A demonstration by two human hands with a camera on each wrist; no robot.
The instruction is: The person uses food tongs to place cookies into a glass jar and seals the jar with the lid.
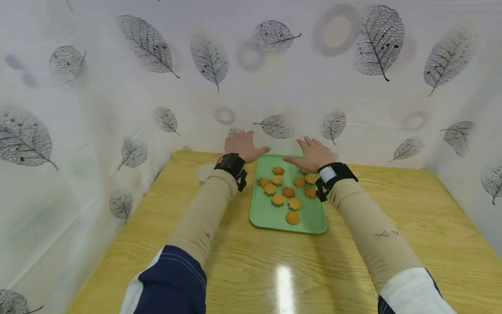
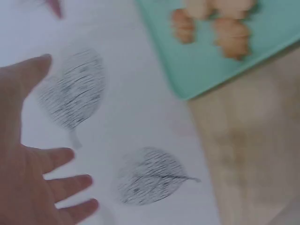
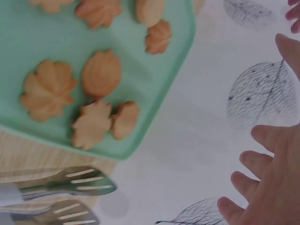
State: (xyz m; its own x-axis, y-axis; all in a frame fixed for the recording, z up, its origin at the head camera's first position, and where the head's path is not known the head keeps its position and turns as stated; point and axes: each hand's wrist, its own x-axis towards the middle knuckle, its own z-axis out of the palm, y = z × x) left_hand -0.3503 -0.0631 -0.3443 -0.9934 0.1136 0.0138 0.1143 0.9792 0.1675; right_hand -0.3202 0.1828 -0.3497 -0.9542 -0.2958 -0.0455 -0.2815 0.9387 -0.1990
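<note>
Both hands are raised over the far end of a light green tray (image 1: 263,214) on the table. My left hand (image 1: 244,147) is beyond the tray's far left corner, fingers spread, holding nothing. Above the far right part of the tray is my right hand (image 1: 312,157), its thumb pointing inward and fingers apart, also holding nothing. Several golden cookies (image 1: 292,217), some flower-shaped and some round, lie spread on the tray. In the right wrist view, slotted metal utensil heads (image 3: 86,180) lie beside the tray; the right arm hides them in the head view.
A pale round dish (image 1: 205,172) stands left of the tray, partly hidden by the left wrist. The wooden table (image 1: 251,270) meets a leaf-patterned curtain (image 1: 211,126) at the back, and the curtain also hangs along both sides.
</note>
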